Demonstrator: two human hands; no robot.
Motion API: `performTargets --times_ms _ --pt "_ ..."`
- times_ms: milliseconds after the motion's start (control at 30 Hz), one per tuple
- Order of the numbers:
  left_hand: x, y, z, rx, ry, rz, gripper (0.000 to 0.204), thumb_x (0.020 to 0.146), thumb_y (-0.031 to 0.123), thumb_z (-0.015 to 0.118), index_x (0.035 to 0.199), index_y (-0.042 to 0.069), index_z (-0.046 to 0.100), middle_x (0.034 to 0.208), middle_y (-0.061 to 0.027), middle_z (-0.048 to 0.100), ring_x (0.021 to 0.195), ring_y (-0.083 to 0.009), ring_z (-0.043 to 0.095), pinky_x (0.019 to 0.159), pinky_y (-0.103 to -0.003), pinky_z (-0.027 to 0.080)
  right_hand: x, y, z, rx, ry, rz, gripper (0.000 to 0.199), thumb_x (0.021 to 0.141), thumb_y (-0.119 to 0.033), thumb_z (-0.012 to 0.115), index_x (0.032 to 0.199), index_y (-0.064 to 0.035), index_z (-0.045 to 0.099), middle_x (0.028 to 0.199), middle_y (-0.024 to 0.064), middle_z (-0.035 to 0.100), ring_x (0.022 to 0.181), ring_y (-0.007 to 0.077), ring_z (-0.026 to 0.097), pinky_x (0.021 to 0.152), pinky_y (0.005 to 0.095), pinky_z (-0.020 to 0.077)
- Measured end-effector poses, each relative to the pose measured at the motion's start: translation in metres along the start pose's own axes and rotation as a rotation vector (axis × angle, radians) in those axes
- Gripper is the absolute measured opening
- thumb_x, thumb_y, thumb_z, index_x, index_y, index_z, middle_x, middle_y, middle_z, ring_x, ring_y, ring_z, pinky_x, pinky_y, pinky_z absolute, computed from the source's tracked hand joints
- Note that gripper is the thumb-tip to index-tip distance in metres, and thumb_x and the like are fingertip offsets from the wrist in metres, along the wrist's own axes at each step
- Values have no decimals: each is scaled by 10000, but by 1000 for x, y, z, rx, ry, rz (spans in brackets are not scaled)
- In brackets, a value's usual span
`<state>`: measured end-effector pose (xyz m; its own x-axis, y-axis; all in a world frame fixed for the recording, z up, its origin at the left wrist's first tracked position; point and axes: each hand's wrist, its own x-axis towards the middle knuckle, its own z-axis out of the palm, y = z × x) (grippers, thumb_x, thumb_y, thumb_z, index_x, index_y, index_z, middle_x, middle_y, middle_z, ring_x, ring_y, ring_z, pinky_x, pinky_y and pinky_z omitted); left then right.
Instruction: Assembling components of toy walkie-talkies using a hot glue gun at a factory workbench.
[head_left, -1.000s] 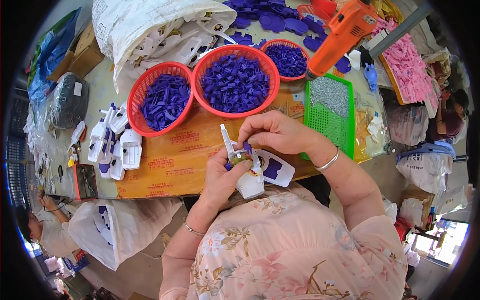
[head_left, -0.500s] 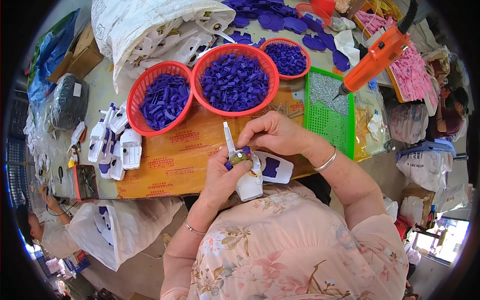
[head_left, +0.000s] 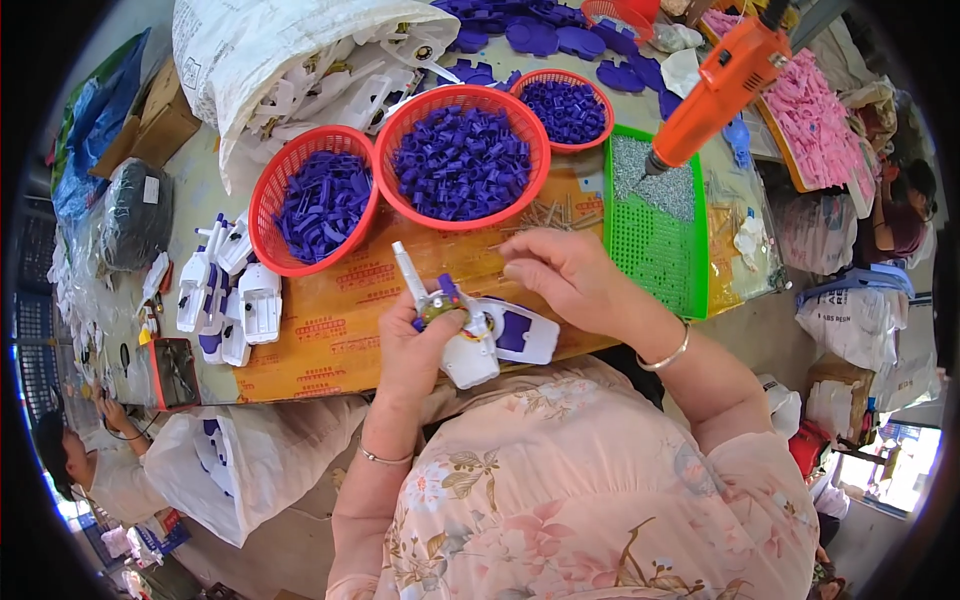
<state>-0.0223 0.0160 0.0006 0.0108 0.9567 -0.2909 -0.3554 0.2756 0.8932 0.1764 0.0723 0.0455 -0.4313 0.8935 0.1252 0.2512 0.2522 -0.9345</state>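
My left hand [head_left: 415,345] grips a white plastic toy housing [head_left: 470,360] at the table's front edge. A narrow white stem [head_left: 408,268] sticks up from it, and a purple piece [head_left: 448,287] sits near its top beside coloured wires. Against its right side lies a second white shell [head_left: 540,338] with a purple panel; whether they are joined I cannot tell. To the right, my right hand [head_left: 575,280] hovers over the table, fingers loosely bent and apart from the thumb, nothing visible in them. Loose thin metal pins [head_left: 560,216] lie just beyond its fingers.
Red baskets [head_left: 460,222] of small purple parts stand behind my hands. A green tray [head_left: 650,262] holds small metal pieces, with an orange electric screwdriver [head_left: 720,95] hanging above it. White-and-purple housings [head_left: 262,305] are piled left, near a big white sack [head_left: 250,70]. Another person [head_left: 110,465] sits at left.
My right hand has left the housing and moved right, its pinch loosened. My left hand has shifted the housing left and tilted its stem leftward.
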Motion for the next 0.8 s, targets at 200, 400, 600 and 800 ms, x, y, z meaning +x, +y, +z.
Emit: performTargets --times_ms 200,400,600,800 --pt "-3 5 -14 -50 32 38 244 737 -47 581 980 -20 580 852 -98 645 729 -168 636 700 -296 537 -33 15 11 -42 -189 189 270 894 -219 542 834 37 601 727 204 589 633 292 590 583 401 448" --pt "-7 11 -18 -140 -25 85 289 752 -72 587 1037 -25 570 890 -92 645 761 -155 635 698 -285 532 -30 13 28 382 -297 609 294 921 -271 535 837 1 608 698 79 613 658 164 612 541 286 481" --pt "-8 19 -14 -169 -28 109 305 750 -71 586 1052 -37 557 884 -96 638 766 -158 632 704 -292 530 -38 20 45 927 -270 689 198 891 -221 602 907 -32 545 903 64 594 788 160 616 686 301 554" --pt "-7 21 -8 -204 -68 116 295 754 -62 582 1047 -35 558 880 -93 638 764 -153 629 707 -286 525 -42 21 59 1071 -203 577 224 821 -125 686 855 -59 475 924 73 589 859 170 616 737 321 550"
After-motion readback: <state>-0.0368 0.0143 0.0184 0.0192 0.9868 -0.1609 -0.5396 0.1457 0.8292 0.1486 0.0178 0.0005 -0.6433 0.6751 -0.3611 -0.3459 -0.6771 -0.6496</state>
